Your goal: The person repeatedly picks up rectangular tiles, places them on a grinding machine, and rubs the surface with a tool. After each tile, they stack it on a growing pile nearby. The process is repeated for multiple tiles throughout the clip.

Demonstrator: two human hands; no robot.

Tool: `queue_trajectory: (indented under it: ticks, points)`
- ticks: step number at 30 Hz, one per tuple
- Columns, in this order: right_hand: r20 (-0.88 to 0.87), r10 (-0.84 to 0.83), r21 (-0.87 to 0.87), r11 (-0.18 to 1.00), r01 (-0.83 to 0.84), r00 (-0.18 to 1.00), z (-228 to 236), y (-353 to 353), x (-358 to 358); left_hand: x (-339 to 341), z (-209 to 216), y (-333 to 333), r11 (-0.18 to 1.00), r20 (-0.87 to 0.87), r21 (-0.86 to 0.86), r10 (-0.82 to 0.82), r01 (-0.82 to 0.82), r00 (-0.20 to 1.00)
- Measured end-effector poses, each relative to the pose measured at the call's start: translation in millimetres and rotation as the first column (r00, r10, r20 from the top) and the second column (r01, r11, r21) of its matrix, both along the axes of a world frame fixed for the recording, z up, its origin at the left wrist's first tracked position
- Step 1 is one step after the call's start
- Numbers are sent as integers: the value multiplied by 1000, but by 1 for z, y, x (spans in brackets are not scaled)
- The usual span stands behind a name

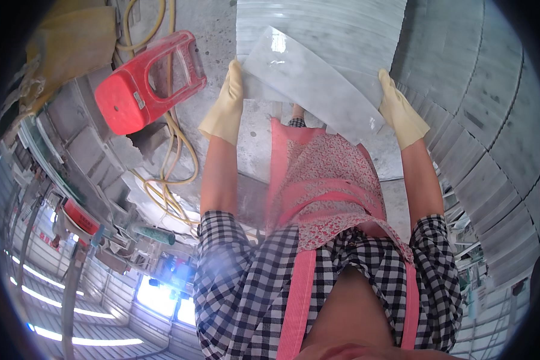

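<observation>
Both my hands wear cream rubber gloves. Between them is a glossy, pale grey-white flat slab (312, 78), tilted so that light glints off its face. My left hand (229, 99) is closed at its left edge, fingers pointing away from me. The opposite edge is in the grip of my right hand (398, 114), its thumb side towards the slab. The fingertips of both hands are partly hidden. Just beyond the slab lies a stack of similar pale flat slabs (324, 21), their layered edges showing.
A red plastic stool-like piece (121, 105) with a large opening stands to the left. Yellow hoses (189, 153) coil across the concrete floor (216, 24) beside it. Rows of stacked grey slabs (444, 60) line the right. Broken slabs and clutter (93, 150) fill the far left.
</observation>
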State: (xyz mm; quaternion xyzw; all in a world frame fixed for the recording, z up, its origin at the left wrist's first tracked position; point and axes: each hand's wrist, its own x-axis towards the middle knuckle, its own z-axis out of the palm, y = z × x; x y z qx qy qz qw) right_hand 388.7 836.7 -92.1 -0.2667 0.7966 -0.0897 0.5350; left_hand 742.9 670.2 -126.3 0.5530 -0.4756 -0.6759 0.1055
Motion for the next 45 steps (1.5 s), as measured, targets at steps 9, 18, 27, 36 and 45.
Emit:
queue_trajectory:
  ticks: [9, 18, 27, 36, 45]
  points:
    - [118, -215, 24, 977, 213, 970, 14, -23, 24, 2, 1, -16, 996, -7, 86, -28, 29, 1000]
    - [407, -250, 138, 968, 211, 879, 48, 27, 20, 12, 75, 112, 690, 154, -11, 717, -724, 680]
    - [420, -272, 117, 962, 245, 866, 41, 37, 19, -107, 75, 137, 826, -299, 524, 407, -208, 863]
    - [277, -291, 68, 957, 283, 916, 16, 43, 25, -104, 85, 124, 803, -284, 579, 364, -143, 887]
    - [327, -364, -74, 910, 408, 872, 46, 35, 26, -95, 78, 120, 788, -283, 605, 344, -112, 895]
